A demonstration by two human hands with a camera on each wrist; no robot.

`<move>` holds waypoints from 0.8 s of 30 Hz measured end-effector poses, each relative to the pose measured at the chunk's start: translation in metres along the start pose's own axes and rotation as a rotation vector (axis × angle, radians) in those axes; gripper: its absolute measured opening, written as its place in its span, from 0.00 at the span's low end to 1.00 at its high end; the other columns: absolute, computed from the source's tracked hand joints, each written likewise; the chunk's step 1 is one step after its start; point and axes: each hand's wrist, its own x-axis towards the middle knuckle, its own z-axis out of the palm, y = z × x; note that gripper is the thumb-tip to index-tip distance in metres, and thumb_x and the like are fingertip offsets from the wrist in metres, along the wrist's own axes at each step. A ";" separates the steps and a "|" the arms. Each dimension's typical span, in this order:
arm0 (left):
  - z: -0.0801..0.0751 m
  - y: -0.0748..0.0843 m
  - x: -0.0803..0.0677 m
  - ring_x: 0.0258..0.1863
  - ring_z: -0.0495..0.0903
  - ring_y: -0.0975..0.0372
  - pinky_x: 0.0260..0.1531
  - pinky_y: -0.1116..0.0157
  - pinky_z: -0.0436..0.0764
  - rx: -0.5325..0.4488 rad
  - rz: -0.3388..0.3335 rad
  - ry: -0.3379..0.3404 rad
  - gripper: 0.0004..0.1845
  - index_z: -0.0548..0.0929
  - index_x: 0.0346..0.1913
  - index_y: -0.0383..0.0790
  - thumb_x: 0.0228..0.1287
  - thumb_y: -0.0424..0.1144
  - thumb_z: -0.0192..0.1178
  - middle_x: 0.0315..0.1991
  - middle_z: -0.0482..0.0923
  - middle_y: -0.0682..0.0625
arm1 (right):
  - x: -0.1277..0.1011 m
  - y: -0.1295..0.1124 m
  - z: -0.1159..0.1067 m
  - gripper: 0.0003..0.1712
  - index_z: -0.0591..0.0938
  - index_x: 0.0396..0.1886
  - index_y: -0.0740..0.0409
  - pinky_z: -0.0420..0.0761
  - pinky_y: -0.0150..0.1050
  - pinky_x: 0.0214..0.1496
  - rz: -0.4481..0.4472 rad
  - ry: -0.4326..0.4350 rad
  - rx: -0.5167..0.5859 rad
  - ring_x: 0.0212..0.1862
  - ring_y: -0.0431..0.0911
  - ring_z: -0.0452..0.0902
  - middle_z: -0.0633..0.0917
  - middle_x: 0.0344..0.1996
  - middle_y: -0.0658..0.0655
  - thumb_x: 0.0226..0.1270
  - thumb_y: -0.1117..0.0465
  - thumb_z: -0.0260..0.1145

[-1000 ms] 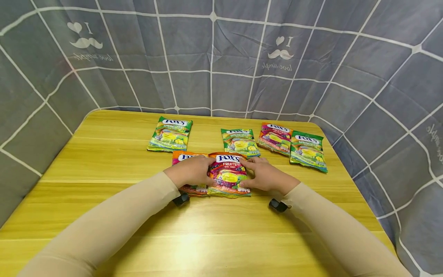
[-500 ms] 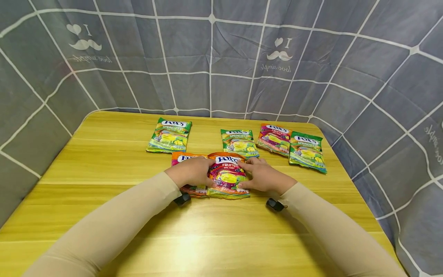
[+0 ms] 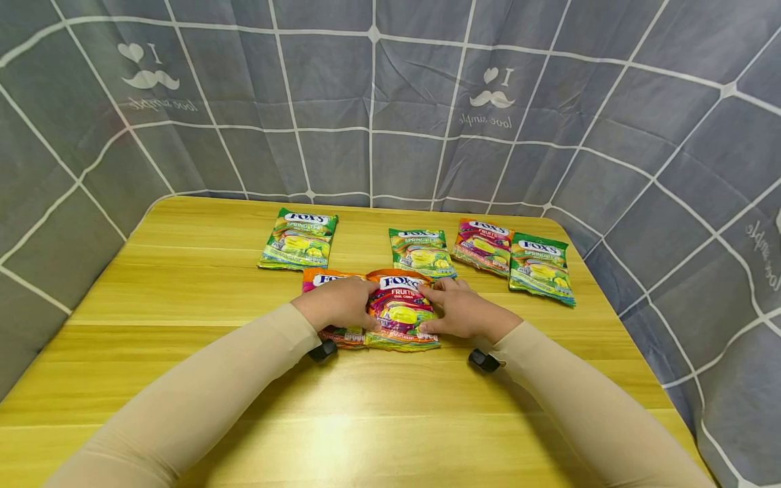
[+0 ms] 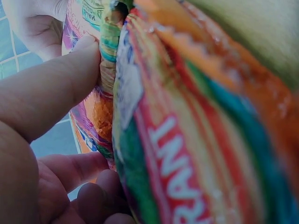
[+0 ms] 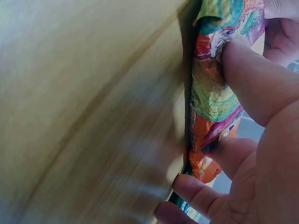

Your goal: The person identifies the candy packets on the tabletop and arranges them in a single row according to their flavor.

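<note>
A Fox's Fruits candy bag (image 3: 403, 305), red-purple with an orange top, lies face up on the table in the head view. My left hand (image 3: 343, 301) grips its left edge, thumb near the lower corner and fingers toward the top. On the other side my right hand (image 3: 466, 308) holds the right edge between thumb and fingers. A second Fruits bag (image 3: 342, 337) lies beside it, partly hidden under my left hand. In the left wrist view, this second bag (image 4: 187, 154) fills the foreground. The right wrist view shows my thumb pressed on the held bag's side (image 5: 212, 93).
Behind the held bag lies a green Spring Tea bag (image 3: 421, 251). Another Spring Tea bag (image 3: 299, 238) is at the back left. At the right are a Fruits bag (image 3: 484, 245) and a Spring Tea bag (image 3: 539, 268). A grey checked curtain (image 3: 329, 88) borders the wooden table (image 3: 390, 420).
My right hand has shifted very slightly left against the bag since a second ago. Both hands stay on the same bag, and the other bags lie as before.
</note>
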 end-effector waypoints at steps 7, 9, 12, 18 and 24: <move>-0.001 0.002 -0.002 0.77 0.69 0.44 0.77 0.47 0.69 -0.009 -0.010 0.002 0.49 0.63 0.82 0.39 0.66 0.58 0.72 0.78 0.69 0.38 | -0.002 0.000 0.001 0.51 0.57 0.86 0.43 0.72 0.59 0.71 -0.010 0.004 -0.006 0.67 0.59 0.63 0.68 0.73 0.65 0.72 0.35 0.68; 0.000 0.002 -0.002 0.77 0.68 0.44 0.77 0.47 0.69 -0.008 -0.013 0.003 0.49 0.63 0.82 0.39 0.66 0.58 0.72 0.78 0.68 0.38 | -0.001 0.000 0.001 0.51 0.57 0.86 0.43 0.72 0.59 0.70 -0.011 0.006 -0.008 0.67 0.59 0.63 0.68 0.72 0.64 0.72 0.35 0.68; 0.000 0.002 -0.002 0.77 0.68 0.45 0.77 0.47 0.69 -0.005 -0.015 0.004 0.49 0.63 0.82 0.39 0.66 0.58 0.72 0.78 0.68 0.38 | -0.001 0.001 0.001 0.51 0.57 0.86 0.43 0.72 0.59 0.70 -0.009 0.006 -0.009 0.66 0.58 0.63 0.67 0.73 0.64 0.72 0.35 0.68; 0.001 0.003 -0.001 0.74 0.73 0.45 0.74 0.47 0.72 0.000 -0.026 0.006 0.49 0.66 0.81 0.40 0.64 0.59 0.73 0.75 0.72 0.38 | 0.001 0.001 0.003 0.51 0.58 0.86 0.43 0.72 0.60 0.72 -0.007 0.014 -0.016 0.67 0.59 0.63 0.67 0.74 0.65 0.72 0.35 0.68; 0.002 0.004 0.000 0.73 0.73 0.45 0.74 0.47 0.73 -0.003 -0.034 0.006 0.49 0.66 0.81 0.41 0.63 0.59 0.74 0.75 0.71 0.38 | 0.000 0.001 0.003 0.51 0.57 0.86 0.43 0.71 0.60 0.72 -0.005 0.013 -0.019 0.67 0.59 0.63 0.67 0.74 0.65 0.72 0.35 0.68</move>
